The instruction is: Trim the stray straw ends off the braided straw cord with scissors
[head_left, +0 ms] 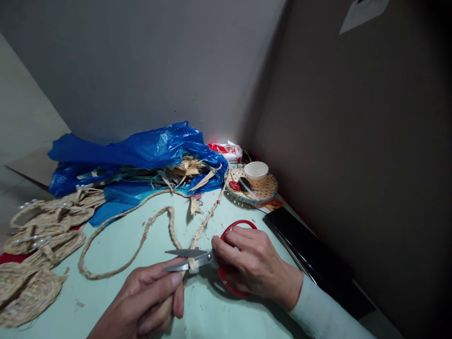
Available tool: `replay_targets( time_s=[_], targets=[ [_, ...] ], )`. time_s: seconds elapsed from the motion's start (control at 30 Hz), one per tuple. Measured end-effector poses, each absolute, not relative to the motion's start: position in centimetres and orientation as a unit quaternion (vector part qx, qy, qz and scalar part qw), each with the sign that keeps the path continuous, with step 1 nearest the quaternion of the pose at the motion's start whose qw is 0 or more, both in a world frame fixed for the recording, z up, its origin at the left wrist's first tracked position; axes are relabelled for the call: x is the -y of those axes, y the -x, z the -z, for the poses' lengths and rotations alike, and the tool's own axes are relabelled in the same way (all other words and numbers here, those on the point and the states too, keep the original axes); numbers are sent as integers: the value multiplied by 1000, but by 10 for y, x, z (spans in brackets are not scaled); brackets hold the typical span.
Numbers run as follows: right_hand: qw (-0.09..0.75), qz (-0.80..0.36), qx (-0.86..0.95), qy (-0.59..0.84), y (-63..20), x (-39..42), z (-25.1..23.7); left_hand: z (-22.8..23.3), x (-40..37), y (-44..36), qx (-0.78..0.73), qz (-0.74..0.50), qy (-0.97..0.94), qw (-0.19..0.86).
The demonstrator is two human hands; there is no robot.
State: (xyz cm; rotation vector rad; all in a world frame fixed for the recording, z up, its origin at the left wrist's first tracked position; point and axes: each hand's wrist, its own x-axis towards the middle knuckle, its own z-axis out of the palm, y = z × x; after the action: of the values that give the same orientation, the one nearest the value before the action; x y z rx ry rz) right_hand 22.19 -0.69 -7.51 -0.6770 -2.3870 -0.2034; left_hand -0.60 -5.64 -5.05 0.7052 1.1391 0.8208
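My right hand [252, 263] grips a pair of red-handled scissors [203, 259], its fingers through the large loops. The two metal blades stand apart, with a bit of the pale braided cord [200, 233] between them. Close to the blade tips, my left hand [151, 296] pinches that cord between thumb and fingers. From there the cord runs up the table toward the plate, and another stretch loops away to the left. Part of the cord inside my left hand is hidden.
A blue plastic bag [130, 150] with dry plant strips lies at the back. Woven straw sandals [45, 245] are piled at left. A woven plate [264, 194] holds a paper cup [256, 174]. Beside it are a red-white packet [228, 151] and a black flat object [307, 240].
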Motion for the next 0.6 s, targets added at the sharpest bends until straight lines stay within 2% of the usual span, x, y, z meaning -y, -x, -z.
replay_targets(
  time_s=[0.17, 0.3, 0.43, 0.6],
  targets=[
    [348, 79, 903, 240, -220, 8, 79, 54, 59, 11, -455, -391, -279, 750],
    [363, 35, 901, 235, -216, 11, 82, 61, 62, 19, -440, -393, -280, 757],
    [393, -86, 873, 277, -213, 13, 81, 62, 65, 23, -443, -402, -298, 744],
    [450, -324, 730, 399, -206, 14, 76, 58, 71, 15, -499, -403, -373, 671]
  ],
)
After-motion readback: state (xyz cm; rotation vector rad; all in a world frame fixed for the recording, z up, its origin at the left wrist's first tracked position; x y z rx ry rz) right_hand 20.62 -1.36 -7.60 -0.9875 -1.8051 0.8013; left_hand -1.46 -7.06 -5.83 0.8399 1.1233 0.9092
